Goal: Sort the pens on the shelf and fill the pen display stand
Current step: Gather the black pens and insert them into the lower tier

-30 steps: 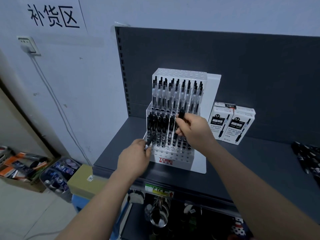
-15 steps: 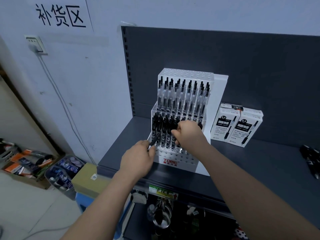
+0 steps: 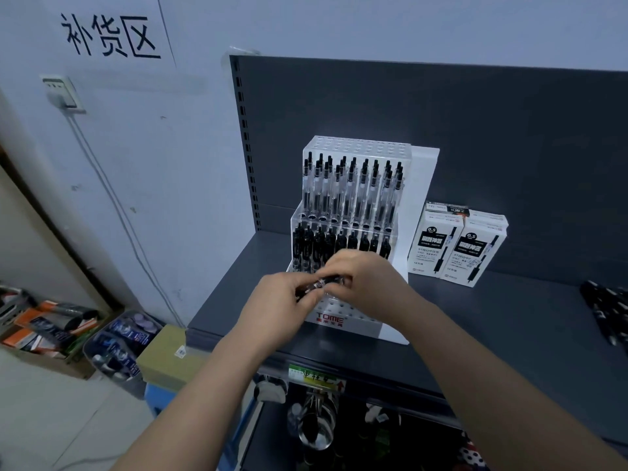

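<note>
Both hands meet right in front of pen display stand point(image 3: 343, 321) on shelf point(image 3: 475, 334). Left hand point(image 3: 278, 304) and right hand point(image 3: 367, 283) both pinching same black pen point(image 3: 321, 285), held roughly sideways just above front holes.

Risks, imo:
- pen slips mid-handover, rolls off shelf edge
- knuckles bump middle row pens point(image 3: 339, 241) close behind, tip them crooked
- sideways pen won't find hole, needs uprighting first

Spare pen boxes point(image 3: 457, 246) beside stand, loose pens point(image 3: 608, 311) far right
</note>
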`<state>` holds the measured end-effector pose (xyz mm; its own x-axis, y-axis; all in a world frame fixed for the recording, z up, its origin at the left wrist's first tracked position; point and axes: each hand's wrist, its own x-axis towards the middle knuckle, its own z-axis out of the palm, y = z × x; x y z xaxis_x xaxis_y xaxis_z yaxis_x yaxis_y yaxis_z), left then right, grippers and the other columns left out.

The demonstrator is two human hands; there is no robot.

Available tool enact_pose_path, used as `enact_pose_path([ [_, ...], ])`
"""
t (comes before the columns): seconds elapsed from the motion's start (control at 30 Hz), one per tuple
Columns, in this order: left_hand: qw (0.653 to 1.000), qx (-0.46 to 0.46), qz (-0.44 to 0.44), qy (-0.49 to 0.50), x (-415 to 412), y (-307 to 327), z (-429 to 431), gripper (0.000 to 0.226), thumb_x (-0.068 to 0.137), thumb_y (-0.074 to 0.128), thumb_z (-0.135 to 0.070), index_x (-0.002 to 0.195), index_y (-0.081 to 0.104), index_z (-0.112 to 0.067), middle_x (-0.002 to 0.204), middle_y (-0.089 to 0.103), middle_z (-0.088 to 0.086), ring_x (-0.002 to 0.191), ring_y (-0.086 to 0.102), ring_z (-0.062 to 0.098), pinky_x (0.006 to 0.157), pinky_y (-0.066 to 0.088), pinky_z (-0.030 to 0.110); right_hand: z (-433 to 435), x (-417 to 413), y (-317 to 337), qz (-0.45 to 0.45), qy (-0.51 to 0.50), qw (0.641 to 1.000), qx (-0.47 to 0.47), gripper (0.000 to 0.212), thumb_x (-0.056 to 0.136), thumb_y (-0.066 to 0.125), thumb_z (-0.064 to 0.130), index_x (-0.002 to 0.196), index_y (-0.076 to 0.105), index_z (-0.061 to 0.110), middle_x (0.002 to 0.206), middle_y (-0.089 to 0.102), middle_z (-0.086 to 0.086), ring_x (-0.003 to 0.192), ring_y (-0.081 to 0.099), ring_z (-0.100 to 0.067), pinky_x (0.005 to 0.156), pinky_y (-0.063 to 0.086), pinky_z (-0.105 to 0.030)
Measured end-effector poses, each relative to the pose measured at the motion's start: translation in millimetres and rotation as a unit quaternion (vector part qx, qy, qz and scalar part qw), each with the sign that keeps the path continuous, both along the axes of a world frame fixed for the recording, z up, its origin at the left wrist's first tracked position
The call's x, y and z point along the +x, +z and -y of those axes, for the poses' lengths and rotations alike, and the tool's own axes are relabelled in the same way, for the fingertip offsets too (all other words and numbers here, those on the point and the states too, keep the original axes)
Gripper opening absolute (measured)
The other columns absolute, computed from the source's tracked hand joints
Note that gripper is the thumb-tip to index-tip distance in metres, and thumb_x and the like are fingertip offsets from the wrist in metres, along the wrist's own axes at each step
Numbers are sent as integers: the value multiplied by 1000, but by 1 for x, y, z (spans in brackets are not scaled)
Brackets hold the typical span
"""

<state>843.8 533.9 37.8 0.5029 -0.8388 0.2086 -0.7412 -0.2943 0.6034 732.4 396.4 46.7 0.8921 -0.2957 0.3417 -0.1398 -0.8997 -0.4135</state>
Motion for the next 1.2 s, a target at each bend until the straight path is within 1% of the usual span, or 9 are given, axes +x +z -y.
enact_pose_path([
  [0.1, 997, -38, -59, 18, 4, 1, 1, 23, 85, 69, -34, 106, 72, -25, 84, 68, -16, 75, 59, -7, 63, 41, 3, 8, -7, -2, -1, -27, 999, 24, 15, 82, 74, 13, 97, 76, 11, 89, 69, -2, 70, 57, -6, 74, 51, -25],
  [0.27, 991, -75, -109, 26, 4, 3, 4, 8, 83, 72, -27, 90, 69, -25, 69, 64, -8, 56, 53, 0, 53, 40, 8, 7, -18, -2, -14, -53, 995, 78, 22, 81, 76, 17, 103, 73, 13, 83, 65, 6, 59, 50, 9, 63, 41, -6],
  [0.37, 989, -89, -116, 9, -3, 4, 12, 13, 83, 72, -20, 90, 65, -29, 72, 66, -7, 62, 58, 3, 57, 44, 8, 4, -11, 2, -10, -26, 997, 72, 15, 82, 73, 11, 97, 74, 13, 74, 59, 10, 60, 51, 6, 61, 40, -6],
  [0.47, 992, -81, -95, 21, 2, 1, 12, 16, 86, 69, -21, 100, 64, -24, 82, 67, -8, 73, 61, 8, 62, 43, 6, 9, -15, 9, 39, -85, 992, 87, 10, 85, 67, 5, 83, 66, 14, 64, 53, 10, 54, 49, 1, 56, 39, -6],
  [0.57, 999, 10, 31, 23, 12, -10, 10, 33, 91, 62, -29, 122, 60, -18, 112, 64, -2, 100, 59, 13, 83, 46, 21, 17, -23, 13, 137, -158, 965, 156, 29, 89, 62, 4, 69, 48, 21, 55, 46, 4, 52, 54, -6, 52, 45, -15],
  [0.63, 994, 67, 89, 17, 14, -19, 10, 35, 94, 55, -31, 126, 58, -17, 125, 59, 2, 114, 54, 19, 90, 43, 28, 19, -22, 11, 159, -180, 954, 178, 30, 89, 63, 7, 67, 45, 17, 54, 47, -1, 69, 67, -28, 62, 56, -37],
  [0.73, 988, 95, 120, 13, 13, -27, 11, 31, 96, 50, -29, 120, 61, -13, 124, 59, 4, 112, 54, 21, 85, 44, 29, 18, -15, 1, 135, -194, 956, 172, 30, 88, 64, 9, 66, 46, 15, 59, 57, -12, 75, 69, -35, 66, 56, -47],
  [0.93, 984, 107, 144, 17, 14, -28, 13, 30, 96, 48, -31, 116, 63, -15, 121, 60, 1, 108, 56, 19, 82, 47, 30, 24, 7, -13, 36, -224, 965, 132, 18, 86, 60, 10, 74, 56, -1, 71, 66, -17, 73, 67, -29, 66, 55, -46],
  [1.2, 986, 101, 129, 22, 13, -27, 11, 30, 96, 47, -29, 120, 62, -18, 123, 59, 0, 110, 55, 19, 84, 46, 30, 25, 17, -16, -84, -262, 957, 97, 32, 90, 58, 22, 69, 61, -2, 67, 68, -15, 61, 65, -27, 65, 58, -39],
])
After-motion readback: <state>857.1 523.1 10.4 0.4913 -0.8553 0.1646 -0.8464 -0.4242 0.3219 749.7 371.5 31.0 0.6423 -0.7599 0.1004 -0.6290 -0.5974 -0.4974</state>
